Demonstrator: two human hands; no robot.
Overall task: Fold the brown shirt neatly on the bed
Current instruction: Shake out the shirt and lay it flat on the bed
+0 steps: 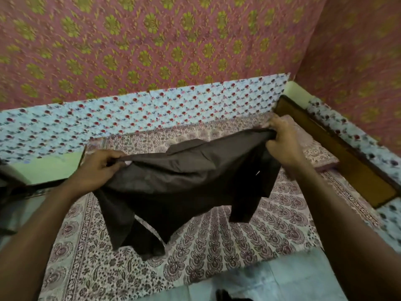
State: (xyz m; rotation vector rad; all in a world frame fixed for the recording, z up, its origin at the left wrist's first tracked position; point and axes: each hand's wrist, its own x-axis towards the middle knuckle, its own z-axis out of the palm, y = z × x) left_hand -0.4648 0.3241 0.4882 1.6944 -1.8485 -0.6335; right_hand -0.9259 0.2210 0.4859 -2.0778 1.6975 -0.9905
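The brown shirt (178, 185) hangs in the air above the bed (217, 246), stretched sideways between my two hands. My left hand (98, 170) grips its left upper edge in a fist. My right hand (282, 142) pinches the right upper corner, a little higher and farther back. The shirt's lower part and a sleeve droop down toward the patterned bedsheet. The collar shows near the top middle.
A pillow (314, 153) in the same print lies at the bed's right end against a wooden headboard (338, 157). Floral covered walls close in behind and on the right. Pale tiled floor (271, 283) lies at the near edge; a dark object sits far left.
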